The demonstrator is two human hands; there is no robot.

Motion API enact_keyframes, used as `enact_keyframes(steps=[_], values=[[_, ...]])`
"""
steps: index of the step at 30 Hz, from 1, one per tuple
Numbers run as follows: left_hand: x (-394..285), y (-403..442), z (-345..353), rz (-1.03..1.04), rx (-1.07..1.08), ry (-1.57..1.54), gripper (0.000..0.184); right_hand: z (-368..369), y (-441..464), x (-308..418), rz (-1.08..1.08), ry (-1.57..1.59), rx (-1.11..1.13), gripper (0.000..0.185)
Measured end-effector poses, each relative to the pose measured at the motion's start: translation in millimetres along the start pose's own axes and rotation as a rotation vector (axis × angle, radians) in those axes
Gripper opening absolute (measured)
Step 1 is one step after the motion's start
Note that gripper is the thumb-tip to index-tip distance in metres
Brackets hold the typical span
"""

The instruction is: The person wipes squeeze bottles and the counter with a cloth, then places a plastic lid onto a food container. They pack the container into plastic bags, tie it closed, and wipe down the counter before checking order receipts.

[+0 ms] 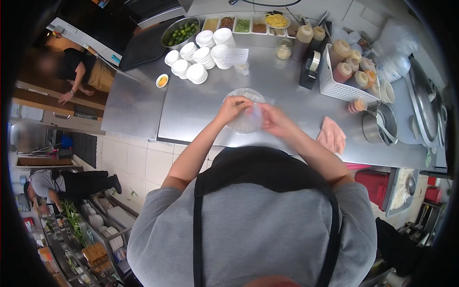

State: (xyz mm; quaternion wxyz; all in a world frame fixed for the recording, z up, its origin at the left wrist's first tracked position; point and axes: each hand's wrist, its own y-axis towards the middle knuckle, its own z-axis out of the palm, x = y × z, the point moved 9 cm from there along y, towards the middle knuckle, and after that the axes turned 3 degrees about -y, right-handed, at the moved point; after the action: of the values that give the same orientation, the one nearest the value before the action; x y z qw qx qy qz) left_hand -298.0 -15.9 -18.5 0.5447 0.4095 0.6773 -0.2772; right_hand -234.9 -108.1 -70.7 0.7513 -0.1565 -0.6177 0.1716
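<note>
Thin clear plastic is gripped by left hand and right hand, over round dish near counter front edge, well apart from basket.

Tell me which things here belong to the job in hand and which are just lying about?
Seemingly in use:
- clear plastic, held by the left fingers and right fingers
- round dish, beneath them

Apparently just lying about:
- white bowls
- limes
- tape dispenser
- basket of bottles
- pink cloth
</note>
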Motion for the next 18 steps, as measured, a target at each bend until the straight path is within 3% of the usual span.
enact_keyframes(steps=[2, 4, 6, 7, 9, 10, 12, 13, 14, 16, 18], values=[[9, 4, -2, -0.097, 0.017, -0.077, 0.017, 7, -1, 18, -0.199, -0.007, -0.023, 0.034], [21, 6, 4, -0.260, 0.071, -0.106, 0.019, 8, -8, 51, -0.521, -0.231, -0.086, 0.038], [9, 9, 12, -0.257, 0.144, -0.152, 0.019, 11, -29, 86, -0.847, -0.550, -0.195, 0.042], [3, 12, 18, -0.247, 0.214, -0.194, 0.019, 9, -35, 90, -0.846, -0.549, -0.197, 0.042], [6, 23, 22, -0.264, 0.302, -0.070, 0.019, 25, -66, 114, -0.962, -1.504, -0.557, 0.038], [9, 26, 27, -0.277, 0.386, 0.055, 0.020, 23, -67, 110, -0.955, -1.503, -0.564, 0.038], [4, 31, 38, -0.239, 0.467, 0.149, 0.019, 12, -48, 85, -0.662, -1.653, -0.499, 0.023], [2, 31, 45, -0.199, 0.538, 0.242, 0.028, 7, -48, 79, -0.656, -1.651, -0.500, 0.023], [-3, 31, 45, -0.202, 0.542, 0.238, 0.028, 5, -47, 70, -0.664, -1.656, -0.446, 0.020], [-7, 21, 56, -0.272, 0.762, 0.379, 0.027, 4, -48, 59, -0.666, -1.657, -0.393, 0.019], [-11, 22, 57, -0.259, 0.800, 0.422, 0.026, -4, -52, 53, -0.609, -1.487, -0.364, 0.018]])
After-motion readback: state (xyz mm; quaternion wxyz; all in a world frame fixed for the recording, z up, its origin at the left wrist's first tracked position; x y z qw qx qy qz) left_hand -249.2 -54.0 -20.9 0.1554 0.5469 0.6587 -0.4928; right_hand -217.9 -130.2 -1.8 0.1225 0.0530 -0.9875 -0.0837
